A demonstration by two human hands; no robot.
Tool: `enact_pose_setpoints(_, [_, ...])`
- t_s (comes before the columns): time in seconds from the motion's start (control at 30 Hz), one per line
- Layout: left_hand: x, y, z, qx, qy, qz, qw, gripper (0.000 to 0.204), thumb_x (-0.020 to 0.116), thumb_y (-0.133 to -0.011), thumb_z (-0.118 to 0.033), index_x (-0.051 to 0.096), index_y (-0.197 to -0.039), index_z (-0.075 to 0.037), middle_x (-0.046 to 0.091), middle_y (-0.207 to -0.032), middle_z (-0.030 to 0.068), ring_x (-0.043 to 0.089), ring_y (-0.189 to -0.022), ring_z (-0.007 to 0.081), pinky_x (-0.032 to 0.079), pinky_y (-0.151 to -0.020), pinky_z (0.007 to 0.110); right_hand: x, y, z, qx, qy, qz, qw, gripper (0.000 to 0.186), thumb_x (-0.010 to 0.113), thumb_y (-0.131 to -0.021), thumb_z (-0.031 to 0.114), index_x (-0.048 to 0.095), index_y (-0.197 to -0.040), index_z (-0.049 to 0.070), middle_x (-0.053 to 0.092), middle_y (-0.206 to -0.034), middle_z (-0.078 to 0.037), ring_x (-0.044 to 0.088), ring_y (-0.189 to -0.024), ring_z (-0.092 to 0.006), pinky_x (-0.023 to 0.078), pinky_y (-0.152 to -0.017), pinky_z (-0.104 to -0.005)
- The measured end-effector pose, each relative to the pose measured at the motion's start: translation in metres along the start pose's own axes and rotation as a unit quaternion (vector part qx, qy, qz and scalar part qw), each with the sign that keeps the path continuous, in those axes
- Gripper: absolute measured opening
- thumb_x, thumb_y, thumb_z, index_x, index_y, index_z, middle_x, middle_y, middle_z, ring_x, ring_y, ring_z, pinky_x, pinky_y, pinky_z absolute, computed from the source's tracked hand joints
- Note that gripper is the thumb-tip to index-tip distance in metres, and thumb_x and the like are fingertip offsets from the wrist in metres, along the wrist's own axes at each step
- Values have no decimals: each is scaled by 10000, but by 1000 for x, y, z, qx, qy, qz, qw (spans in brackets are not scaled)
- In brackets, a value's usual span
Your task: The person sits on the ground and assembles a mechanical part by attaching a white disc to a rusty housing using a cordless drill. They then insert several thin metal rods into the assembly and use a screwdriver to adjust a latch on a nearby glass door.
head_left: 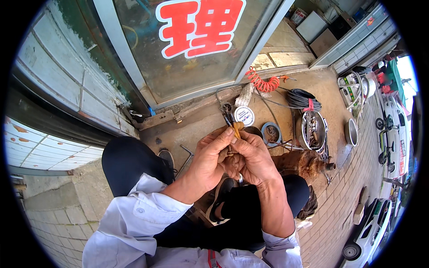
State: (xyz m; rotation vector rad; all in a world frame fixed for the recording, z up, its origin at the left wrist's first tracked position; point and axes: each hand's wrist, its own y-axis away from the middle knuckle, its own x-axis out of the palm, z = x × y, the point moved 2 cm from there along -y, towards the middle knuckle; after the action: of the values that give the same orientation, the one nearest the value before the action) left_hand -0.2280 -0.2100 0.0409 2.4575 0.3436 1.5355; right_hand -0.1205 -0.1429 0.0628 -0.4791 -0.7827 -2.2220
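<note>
My left hand [208,149] and my right hand [254,156] meet in front of me, above my knees. Thumbs and fingers of both are closed on a small yellow-brown piece [237,130] that pokes up between the fingertips; its kind cannot be made out. The curled fingers hide whatever else lies between the palms. Just past my hands, a tin with a round white lid [244,116] stands on the ground. To the right of my right hand lies a rusty metal cylinder [304,163] with a short pipe stub.
A metal basin [325,130] full of tools and parts stands ahead right, near a blue-grey ring [279,132]. Behind are a red coiled air hose [267,85] and a black hose coil [304,99]. A T-handle wrench [185,161] lies left. A glass door [192,76] stands ahead.
</note>
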Motion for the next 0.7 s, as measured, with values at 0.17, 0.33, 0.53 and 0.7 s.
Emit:
enact_pose_setpoints(0.17, [-1,1,1,40,0,-5,999,207,651,-1028,-248,693,-1104,-60,688,-863,21,662,-653,128,555,-470,281,6,4,1,-41,112,-25,993,282,533,-1057,197,589,-1171,-55,662,-792,-94,652,-540,-153,523,-442,-261])
enact_pose_setpoints(0.33, [-4,4,-1,22,2,19,1000,176,659,-1024,-227,694,-1086,-67,684,-843,14,657,-655,111,546,-478,256,6,2,-3,-35,168,-50,984,280,495,-1057,195,599,-1151,-47,652,-763,-96,618,-522,-141,479,-421,-255])
enact_pose_setpoints(0.53, [-5,-1,6,54,53,-7,997,164,654,-1025,-198,693,-1095,-55,703,-910,25,677,-756,104,588,-644,260,0,0,-2,18,13,-35,999,268,504,-1064,230,600,-1083,-20,647,-748,-99,569,-490,-133,433,-404,-257])
enact_pose_setpoints(0.7, [-11,-6,6,70,20,-29,997,170,632,-1032,-147,693,-1136,-28,731,-997,58,694,-824,127,601,-727,282,2,2,1,23,-10,-31,999,272,519,-1064,246,598,-1084,-13,660,-777,-105,566,-489,-134,418,-407,-252])
